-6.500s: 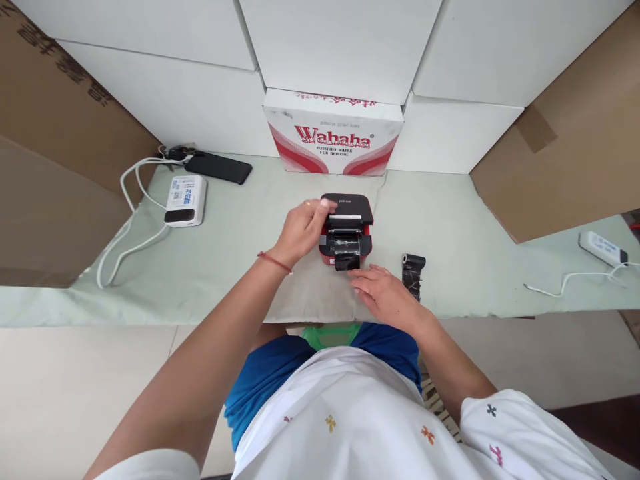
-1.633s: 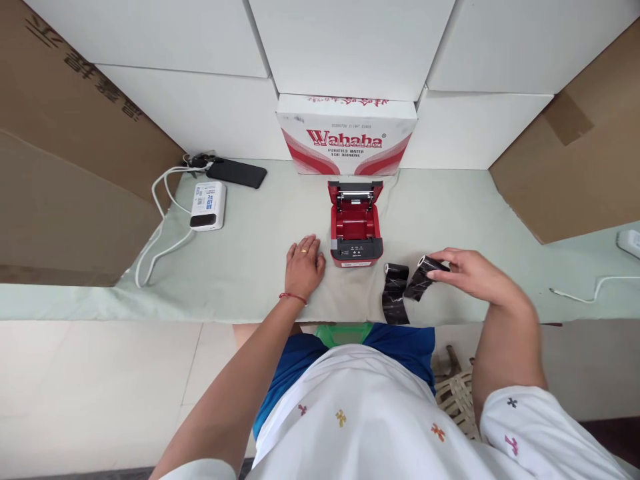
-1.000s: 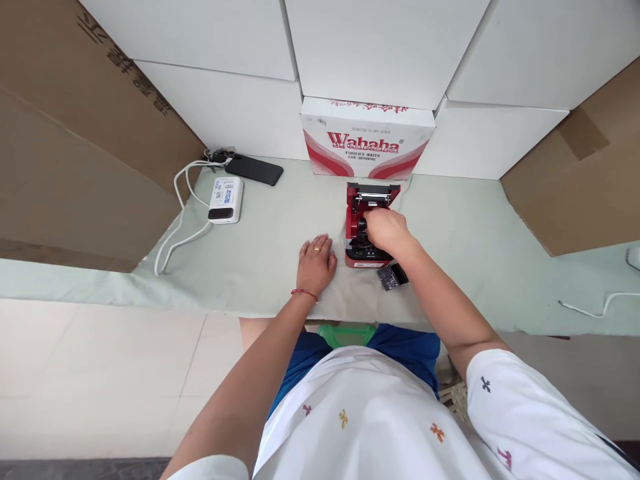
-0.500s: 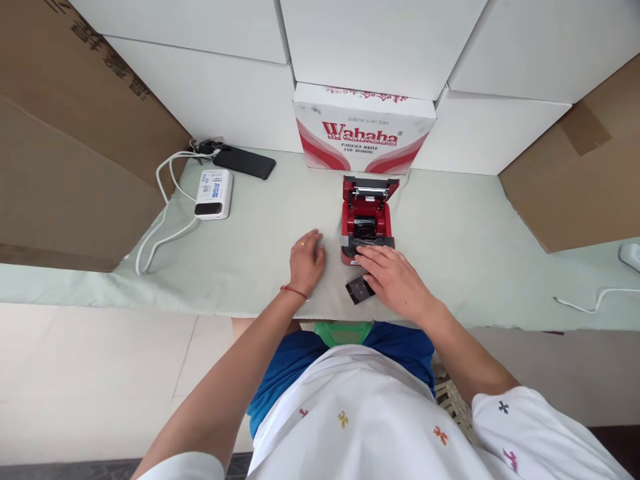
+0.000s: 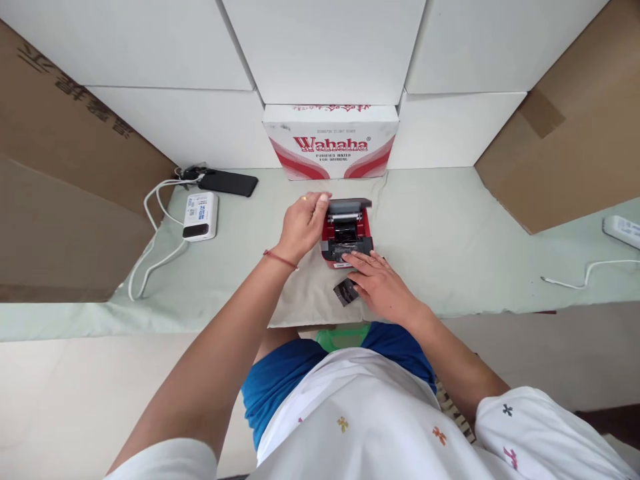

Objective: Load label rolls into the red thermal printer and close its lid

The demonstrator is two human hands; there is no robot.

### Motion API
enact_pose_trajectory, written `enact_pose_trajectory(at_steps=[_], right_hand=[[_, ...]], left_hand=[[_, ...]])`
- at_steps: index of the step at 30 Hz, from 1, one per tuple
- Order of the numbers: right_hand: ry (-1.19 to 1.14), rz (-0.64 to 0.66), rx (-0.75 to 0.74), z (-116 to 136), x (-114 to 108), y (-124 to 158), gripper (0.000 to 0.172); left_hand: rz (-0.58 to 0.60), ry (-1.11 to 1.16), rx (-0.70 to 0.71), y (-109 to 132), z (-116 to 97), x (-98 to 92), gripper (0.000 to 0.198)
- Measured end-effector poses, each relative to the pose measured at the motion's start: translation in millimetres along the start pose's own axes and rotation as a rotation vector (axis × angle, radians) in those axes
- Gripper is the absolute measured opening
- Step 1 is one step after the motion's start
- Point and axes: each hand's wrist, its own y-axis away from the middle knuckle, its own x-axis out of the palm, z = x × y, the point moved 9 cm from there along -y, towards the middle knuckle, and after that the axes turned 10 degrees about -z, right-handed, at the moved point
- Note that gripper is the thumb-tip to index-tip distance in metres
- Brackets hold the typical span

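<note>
A small red and black printer (image 5: pixel 368 235) stands on the table with its lid partly raised and a black roll (image 5: pixel 345 232) inside. My left hand (image 5: pixel 304 223) grips the left edge of the printer's lid (image 5: pixel 349 204) between thumb and fingers. Across the printer's front edge my right hand (image 5: pixel 383 287) lies with its fingers stretched out, pressing on the black strip that runs out of it. The loose end of that black strip (image 5: pixel 345 292) hangs in front of the printer, beside my right thumb.
A Wahaha water carton (image 5: pixel 333 150) stands behind the printer, against white boxes (image 5: pixel 320 47). To the left are a black phone (image 5: pixel 229 183), a white power bank (image 5: pixel 201 217) and white cables (image 5: pixel 137 267). Brown cardboard (image 5: pixel 75 227) stands at either side. A white cable (image 5: pixel 583 283) lies right.
My left hand has moved from the table up to the printer's lid and taken hold of it. The lid has tipped down partway. My right hand stays at the printer's front.
</note>
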Motion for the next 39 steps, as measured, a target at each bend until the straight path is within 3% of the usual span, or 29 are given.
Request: enact_pose_trajectory(at_steps=[3, 4, 7, 10, 19, 26, 29, 33, 36, 39], right_hand=[[-0.027, -0.01, 0.004, -2, 1, 1, 0.036], [-0.037, -0.015, 0.009, -3, 1, 2, 0.036], [-0.058, -0.024, 0.012, -5, 1, 2, 0.035], [-0.071, -0.021, 0.013, -6, 0, 1, 0.036], [-0.134, -0.019, 0.05, -5, -3, -1, 0.033], [-0.334, -0.136, 0.092, -17, -30, 11, 0.03], [-0.348, -0.214, 0.14, -25, -43, 13, 0.03], [-0.346, -0.349, 0.231, -32, -54, 10, 0.036], [-0.295, -0.421, 0.242, -33, -48, -1, 0.045], [-0.193, -0.411, 0.132, -25, -27, -15, 0.055]], left_hand=[[0.281, -0.205, 0.08, 37, -8, 11.2, 0.048], [0.322, -0.22, 0.089, 47, -9, 12.5, 0.045], [0.38, -0.243, 0.092, 64, -6, 18.6, 0.056], [0.4, -0.251, 0.08, 66, -1, 25.2, 0.059], [0.352, -0.227, 0.004, 68, -1, 20.1, 0.061], [0.234, -0.065, -0.109, 74, 2, 14.5, 0.05], [0.145, 0.048, -0.199, 79, 16, 6.3, 0.053], [0.027, 0.192, -0.35, 80, 53, 1.1, 0.062], [0.057, 0.293, -0.436, 83, 75, 14.0, 0.074], [0.119, 0.377, -0.467, 88, 83, 29.7, 0.08]])
